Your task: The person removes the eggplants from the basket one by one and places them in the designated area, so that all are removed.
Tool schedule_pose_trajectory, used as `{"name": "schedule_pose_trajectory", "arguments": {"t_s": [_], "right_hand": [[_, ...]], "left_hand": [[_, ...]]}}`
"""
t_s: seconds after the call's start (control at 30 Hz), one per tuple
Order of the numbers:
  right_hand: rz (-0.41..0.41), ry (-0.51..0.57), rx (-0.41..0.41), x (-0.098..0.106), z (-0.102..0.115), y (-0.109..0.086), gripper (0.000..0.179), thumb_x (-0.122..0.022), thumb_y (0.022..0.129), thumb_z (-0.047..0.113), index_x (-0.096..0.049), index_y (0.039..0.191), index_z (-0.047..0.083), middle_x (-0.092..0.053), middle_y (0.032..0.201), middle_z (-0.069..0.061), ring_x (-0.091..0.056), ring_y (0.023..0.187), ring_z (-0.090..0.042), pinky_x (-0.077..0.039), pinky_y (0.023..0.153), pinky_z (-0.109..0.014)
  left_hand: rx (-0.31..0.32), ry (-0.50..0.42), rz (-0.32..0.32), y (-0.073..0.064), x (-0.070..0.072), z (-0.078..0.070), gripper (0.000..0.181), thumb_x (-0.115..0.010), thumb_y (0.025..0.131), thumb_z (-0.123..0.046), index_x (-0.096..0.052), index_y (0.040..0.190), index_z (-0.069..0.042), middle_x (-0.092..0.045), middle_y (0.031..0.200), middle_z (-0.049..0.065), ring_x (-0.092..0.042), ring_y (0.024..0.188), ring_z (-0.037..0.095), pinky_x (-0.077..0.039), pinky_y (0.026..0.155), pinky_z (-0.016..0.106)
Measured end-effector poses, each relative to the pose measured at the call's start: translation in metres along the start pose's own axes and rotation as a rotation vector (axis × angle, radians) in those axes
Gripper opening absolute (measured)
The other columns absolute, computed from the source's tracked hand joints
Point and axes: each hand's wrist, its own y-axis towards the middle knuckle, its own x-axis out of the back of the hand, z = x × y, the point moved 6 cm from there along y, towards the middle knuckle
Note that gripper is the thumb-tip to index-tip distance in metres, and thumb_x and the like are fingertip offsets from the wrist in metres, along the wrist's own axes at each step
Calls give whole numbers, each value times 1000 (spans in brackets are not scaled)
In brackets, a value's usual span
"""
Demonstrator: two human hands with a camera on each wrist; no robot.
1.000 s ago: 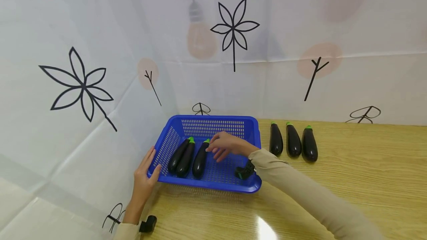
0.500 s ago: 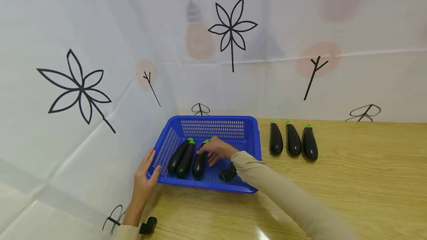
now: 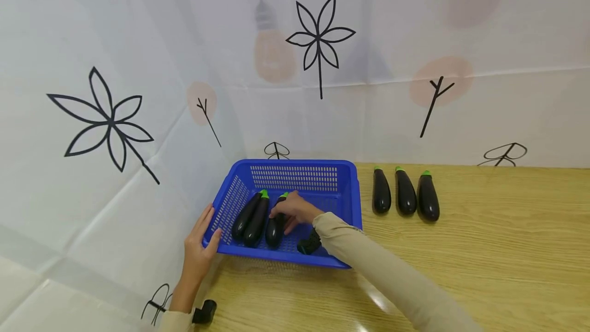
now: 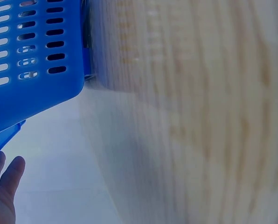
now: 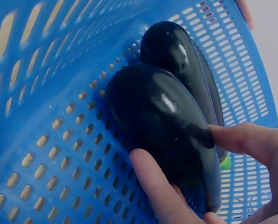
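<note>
In the head view, a blue perforated basket (image 3: pixel 295 256) holds several dark eggplants side by side. My right hand (image 3: pixel 296 209) reaches inside and grips the rightmost eggplant (image 3: pixel 274 230) near its green stem end. The right wrist view shows this eggplant (image 5: pixel 150 109) between the thumb and fingers, still lying low in the basket. Two other eggplants (image 3: pixel 256 224) (image 3: pixel 246 218) lie close together just left of it. My left hand (image 3: pixel 199 247) rests against the basket's left rim and near corner, its fingers mostly straight; in the left wrist view its fingertips (image 4: pixel 13 173) are by the rim.
Three more eggplants (image 3: pixel 381 191) (image 3: pixel 405 192) (image 3: pixel 428 198) stand apart in a row on the wooden table (image 3: pixel 507 240), right of the basket. A patterned white cloth (image 3: pixel 392 117) hangs behind and along the left side.
My right hand has moved left and down inside the basket, from beside the rightmost eggplant to a grip on it. The left hand and the other eggplants have stayed put.
</note>
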Motion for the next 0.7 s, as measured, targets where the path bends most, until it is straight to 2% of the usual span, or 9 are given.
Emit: {"name": "schedule_pose_trajectory", "arguments": {"t_s": [0.13, 0.3, 0.4, 0.5, 0.6, 0.63, 0.7], "right_hand": [[17, 11, -5, 2, 1, -2, 108, -72, 76, 6, 11, 145, -4, -64, 84, -23, -65, 63, -36, -56, 59, -46], [43, 17, 2, 4, 4, -5, 108, -71, 75, 6, 10, 144, -5, -63, 84, -26, -65, 63, -37, -56, 59, -45], [63, 24, 9, 7, 6, -8, 100, -70, 74, 6, 1, 142, -5, -63, 82, -25, -65, 60, -35, -56, 58, -45], [81, 23, 30, 10, 11, -12, 72, -69, 74, 6, -27, 129, -13, -64, 78, -23, -65, 59, -35, -56, 59, -46], [107, 18, 51, 14, 16, -17, 35, -67, 74, 6, -54, 99, -14, -64, 73, -23, -65, 59, -35, -56, 60, -48], [113, 14, 59, 15, 18, -18, 24, -67, 75, 6, -59, 90, -11, -64, 72, -23, -65, 59, -35, -56, 61, -48], [125, 11, 70, 17, 21, -22, 14, -67, 75, 6, -62, 81, -6, -64, 70, -22, -66, 59, -35, -56, 62, -48]], "left_hand": [[-34, -6, -21, 2, 0, -1, 55, -62, 80, 12, -47, 132, 11, -44, 138, 27, -43, 123, 46, -27, 101, 11], [-2, -5, 9, 0, 0, 1, 55, -62, 84, 4, -45, 137, 5, -41, 143, 20, -40, 130, 34, -28, 102, 12], [6, -10, 19, -1, -1, 3, 54, -61, 86, 0, -44, 138, 4, -40, 144, 20, -38, 132, 29, -28, 102, 12], [4, -14, 23, -1, -1, 3, 54, -61, 87, -1, -44, 138, 4, -40, 144, 20, -38, 132, 27, -28, 103, 13], [14, -14, 25, -1, -1, 2, 54, -61, 87, -1, -44, 138, 3, -40, 145, 19, -38, 133, 26, -28, 102, 12], [19, -14, 25, -1, -1, 1, 54, -61, 87, -1, -44, 139, 3, -40, 145, 19, -37, 133, 25, -28, 102, 12], [25, -11, 25, -1, 0, 0, 54, -61, 87, -1, -44, 139, 3, -40, 145, 18, -37, 133, 25, -28, 102, 12]]}}
